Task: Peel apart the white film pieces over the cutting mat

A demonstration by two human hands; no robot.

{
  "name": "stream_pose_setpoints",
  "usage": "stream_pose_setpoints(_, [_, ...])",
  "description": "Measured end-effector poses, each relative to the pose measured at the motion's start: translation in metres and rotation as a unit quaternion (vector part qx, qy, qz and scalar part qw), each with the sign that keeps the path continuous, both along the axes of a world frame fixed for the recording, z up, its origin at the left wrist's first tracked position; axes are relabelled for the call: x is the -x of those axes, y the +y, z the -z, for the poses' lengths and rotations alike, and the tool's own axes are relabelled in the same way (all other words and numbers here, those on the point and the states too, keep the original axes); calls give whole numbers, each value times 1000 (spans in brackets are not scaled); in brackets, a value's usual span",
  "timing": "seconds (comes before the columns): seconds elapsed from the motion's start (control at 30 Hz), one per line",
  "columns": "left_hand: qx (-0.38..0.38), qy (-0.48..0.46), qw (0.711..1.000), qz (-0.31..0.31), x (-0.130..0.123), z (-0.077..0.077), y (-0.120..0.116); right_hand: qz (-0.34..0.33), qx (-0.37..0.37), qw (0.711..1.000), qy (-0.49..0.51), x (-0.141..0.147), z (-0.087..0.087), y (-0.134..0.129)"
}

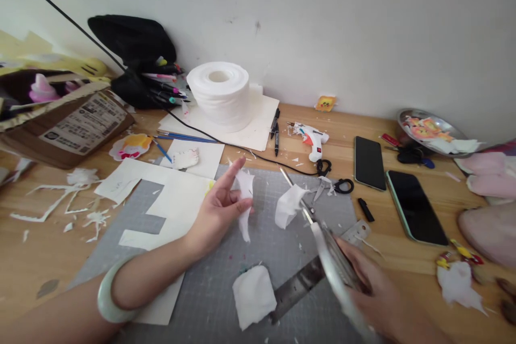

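Note:
My left hand (220,207) pinches a thin torn strip of white tissue-like material (244,193) between thumb and fingers, above the grey cutting mat (226,274). My right hand (374,285) grips large metal scissors (308,212) with pale handles, blurred by motion. Their tip points up and left, toward my left hand but apart from it. A loose white scrap (287,209) is at the blades; whether they grip it I cannot tell. Below lies a folded white pad (255,295), beside a steel ruler (300,285) partly hidden under my right hand and the scissors.
A white roll (220,97) stands on paper sheets at the back. Nearby are a glue gun (312,140), small scissors (334,186), two phones (370,162) and a metal bowl (433,129) of paper pieces. Cut paper (177,199) and a cardboard box (68,123) are left; a black cable crosses the desk.

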State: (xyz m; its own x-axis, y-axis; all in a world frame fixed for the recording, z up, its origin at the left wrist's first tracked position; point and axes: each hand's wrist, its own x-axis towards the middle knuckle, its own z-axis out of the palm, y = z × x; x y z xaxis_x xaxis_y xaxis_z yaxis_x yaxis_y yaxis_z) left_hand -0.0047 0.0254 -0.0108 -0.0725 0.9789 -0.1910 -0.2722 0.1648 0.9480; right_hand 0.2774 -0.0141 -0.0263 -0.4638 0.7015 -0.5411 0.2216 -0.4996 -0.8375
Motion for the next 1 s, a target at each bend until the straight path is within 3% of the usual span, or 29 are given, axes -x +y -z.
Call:
stream_pose_setpoints(0.03, [-4,4,1000,1,0,0,-1,31,-102,988,-114,2,-2,0])
stream_pose_setpoints(0.07, [-7,7,1000,6,0,1,-1,25,-194,957,-214,5,-5,0])
stream_pose_setpoints(0.13, [-8,12,1000,28,-1,1,-4,-17,-339,872,-352,12,-12,2])
stream_pose_setpoints(0.2, [-6,17,998,56,-2,1,-7,-69,-430,810,-393,16,-20,5])
stream_pose_setpoints(0.3, [0,25,994,107,-5,-3,-13,-101,-504,775,-367,23,-37,7])
stream_pose_setpoints(0.37, [10,24,988,155,-8,-8,-19,-95,-493,800,-329,31,-46,7])
stream_pose_setpoints(0.47, [22,22,970,241,-13,-14,-28,-150,-295,920,-210,51,-49,9])
stream_pose_setpoints(0.53, [22,24,956,293,-15,-14,-34,-156,-198,962,-109,65,-42,14])
stream_pose_setpoints(0.63, [23,10,948,317,-16,-9,-37,-124,-202,970,-47,78,-27,22])
stream_pose_setpoints(0.73, [26,-29,967,250,-18,-5,-34,-79,-196,977,-26,80,-18,25])
stream_pose_setpoints(0.8, [45,-32,969,240,-20,-6,-30,-45,-186,981,-13,78,-17,25])
stream_pose_setpoints(0.9, [77,18,943,322,-21,-9,-25,-30,-177,984,6,78,-19,26])
stream_pose_setpoints(1.0, [94,52,924,368,-20,-11,-23,-61,-173,983,20,79,-22,28])
